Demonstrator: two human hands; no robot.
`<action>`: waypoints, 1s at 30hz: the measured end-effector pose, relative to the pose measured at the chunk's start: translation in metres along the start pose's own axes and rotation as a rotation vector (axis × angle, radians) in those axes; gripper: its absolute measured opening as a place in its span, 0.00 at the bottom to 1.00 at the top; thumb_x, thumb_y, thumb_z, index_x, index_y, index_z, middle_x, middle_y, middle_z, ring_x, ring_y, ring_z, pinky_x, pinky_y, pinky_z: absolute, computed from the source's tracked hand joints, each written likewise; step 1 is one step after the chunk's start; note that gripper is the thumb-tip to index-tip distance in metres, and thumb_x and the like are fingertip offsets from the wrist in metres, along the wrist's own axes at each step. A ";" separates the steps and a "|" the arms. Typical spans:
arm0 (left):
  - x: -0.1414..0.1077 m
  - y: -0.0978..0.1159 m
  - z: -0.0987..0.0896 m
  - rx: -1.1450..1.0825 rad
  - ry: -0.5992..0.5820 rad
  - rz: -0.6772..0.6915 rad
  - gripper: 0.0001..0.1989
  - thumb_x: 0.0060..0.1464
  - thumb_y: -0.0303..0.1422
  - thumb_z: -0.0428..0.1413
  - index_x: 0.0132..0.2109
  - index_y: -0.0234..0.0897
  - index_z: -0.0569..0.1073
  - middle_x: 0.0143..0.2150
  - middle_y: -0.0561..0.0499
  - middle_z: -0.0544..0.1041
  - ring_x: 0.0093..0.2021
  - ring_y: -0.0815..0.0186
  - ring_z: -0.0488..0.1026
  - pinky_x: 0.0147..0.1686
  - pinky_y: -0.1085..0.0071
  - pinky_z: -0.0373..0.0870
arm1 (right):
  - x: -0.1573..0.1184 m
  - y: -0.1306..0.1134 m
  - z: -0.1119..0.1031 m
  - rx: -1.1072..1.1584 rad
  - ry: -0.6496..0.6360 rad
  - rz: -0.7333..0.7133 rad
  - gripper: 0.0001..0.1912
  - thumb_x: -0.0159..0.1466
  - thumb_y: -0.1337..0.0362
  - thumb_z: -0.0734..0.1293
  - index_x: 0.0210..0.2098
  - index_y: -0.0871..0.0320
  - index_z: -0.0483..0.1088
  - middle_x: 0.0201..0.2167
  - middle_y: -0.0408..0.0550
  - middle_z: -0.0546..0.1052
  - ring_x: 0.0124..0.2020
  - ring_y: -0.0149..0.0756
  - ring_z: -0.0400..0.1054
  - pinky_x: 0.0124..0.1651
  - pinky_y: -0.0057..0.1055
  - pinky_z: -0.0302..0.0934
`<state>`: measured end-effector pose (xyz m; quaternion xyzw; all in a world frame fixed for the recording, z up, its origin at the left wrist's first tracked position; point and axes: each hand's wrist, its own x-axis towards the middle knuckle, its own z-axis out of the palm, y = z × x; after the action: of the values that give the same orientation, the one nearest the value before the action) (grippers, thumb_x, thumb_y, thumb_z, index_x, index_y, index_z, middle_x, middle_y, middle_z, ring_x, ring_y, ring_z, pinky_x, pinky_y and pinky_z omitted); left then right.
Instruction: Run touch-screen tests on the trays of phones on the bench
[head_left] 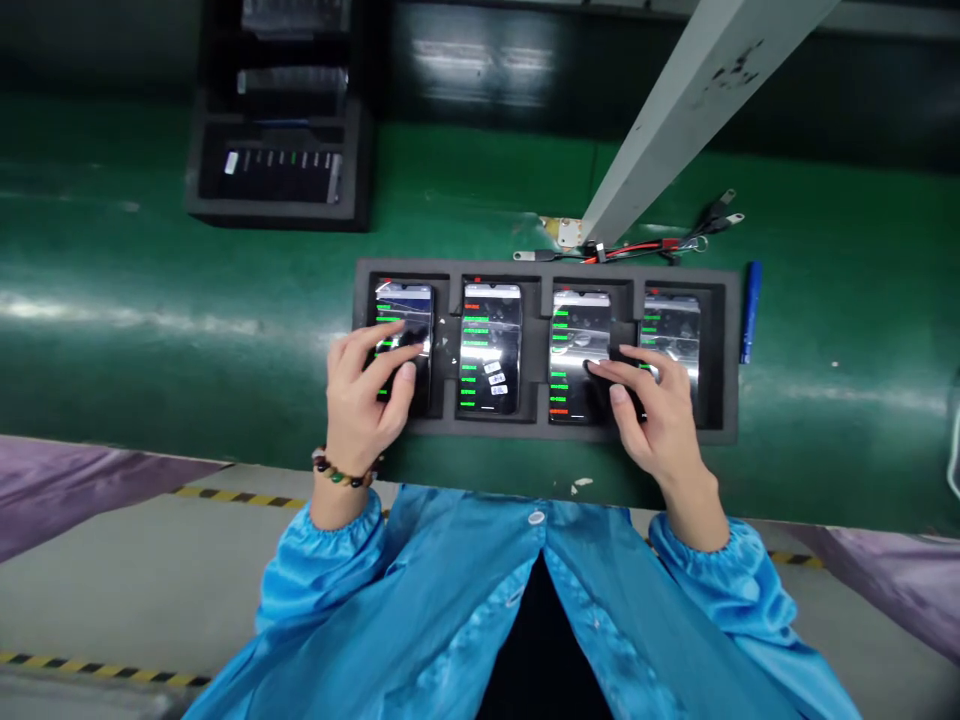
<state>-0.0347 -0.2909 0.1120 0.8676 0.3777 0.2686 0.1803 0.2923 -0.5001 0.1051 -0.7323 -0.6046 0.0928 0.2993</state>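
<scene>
A dark foam tray lies on the green bench, with a lit smartphone in each compartment. Over the leftmost smartphone my left hand is open, fingers bent across its screen. My right hand is also open; its index fingertip is at the screen of the third smartphone. Behind that hand, the rightmost smartphone is partly covered. The second smartphone shows green and red text lines, and small white labels appear on its screen. Whether the fingertips touch the glass, I cannot tell.
A grey post rises from the bench behind the tray. Cables with connectors lie at its foot. A blue pen is right of the tray. Another dark foam tray holding devices stands at the back left.
</scene>
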 end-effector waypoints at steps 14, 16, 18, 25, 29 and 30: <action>0.001 -0.036 -0.013 -0.012 -0.028 -0.211 0.22 0.77 0.48 0.49 0.55 0.48 0.86 0.76 0.46 0.69 0.76 0.47 0.64 0.72 0.41 0.66 | 0.000 0.002 0.001 0.048 -0.023 0.086 0.20 0.79 0.55 0.61 0.66 0.48 0.74 0.61 0.53 0.82 0.72 0.53 0.67 0.74 0.63 0.61; 0.001 -0.042 -0.011 -0.001 -0.063 -0.218 0.24 0.77 0.50 0.46 0.60 0.50 0.84 0.79 0.47 0.65 0.78 0.47 0.60 0.74 0.39 0.62 | 0.000 0.002 0.001 0.045 -0.023 0.085 0.20 0.79 0.55 0.61 0.66 0.48 0.74 0.62 0.54 0.81 0.72 0.54 0.67 0.73 0.63 0.61; 0.001 -0.047 -0.007 -0.014 -0.084 -0.228 0.27 0.78 0.51 0.43 0.65 0.52 0.81 0.81 0.48 0.61 0.80 0.48 0.57 0.77 0.39 0.57 | 0.000 0.002 0.000 0.043 -0.022 0.085 0.20 0.79 0.56 0.62 0.66 0.49 0.74 0.62 0.54 0.81 0.72 0.54 0.67 0.73 0.63 0.61; 0.001 -0.049 -0.005 -0.079 -0.100 -0.267 0.31 0.78 0.54 0.38 0.69 0.53 0.77 0.81 0.47 0.60 0.81 0.50 0.56 0.79 0.43 0.53 | 0.000 0.001 0.001 0.049 -0.014 0.076 0.19 0.79 0.57 0.63 0.66 0.49 0.75 0.61 0.54 0.81 0.73 0.55 0.67 0.74 0.63 0.60; 0.000 -0.040 -0.006 -0.054 -0.005 -0.214 0.29 0.78 0.53 0.40 0.69 0.52 0.77 0.80 0.47 0.62 0.79 0.50 0.59 0.77 0.42 0.56 | 0.000 0.001 0.000 0.080 0.012 0.064 0.20 0.78 0.58 0.64 0.66 0.50 0.76 0.61 0.54 0.82 0.71 0.55 0.68 0.74 0.64 0.61; 0.000 -0.038 -0.006 -0.043 0.022 -0.193 0.28 0.78 0.52 0.40 0.68 0.52 0.78 0.80 0.47 0.63 0.79 0.51 0.60 0.77 0.42 0.57 | 0.000 0.001 -0.001 0.097 0.039 0.055 0.20 0.78 0.58 0.64 0.66 0.50 0.76 0.61 0.54 0.82 0.71 0.55 0.69 0.73 0.63 0.62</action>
<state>-0.0594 -0.2658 0.0971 0.8201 0.4554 0.2678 0.2198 0.2934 -0.5009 0.1052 -0.7348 -0.5733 0.1159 0.3435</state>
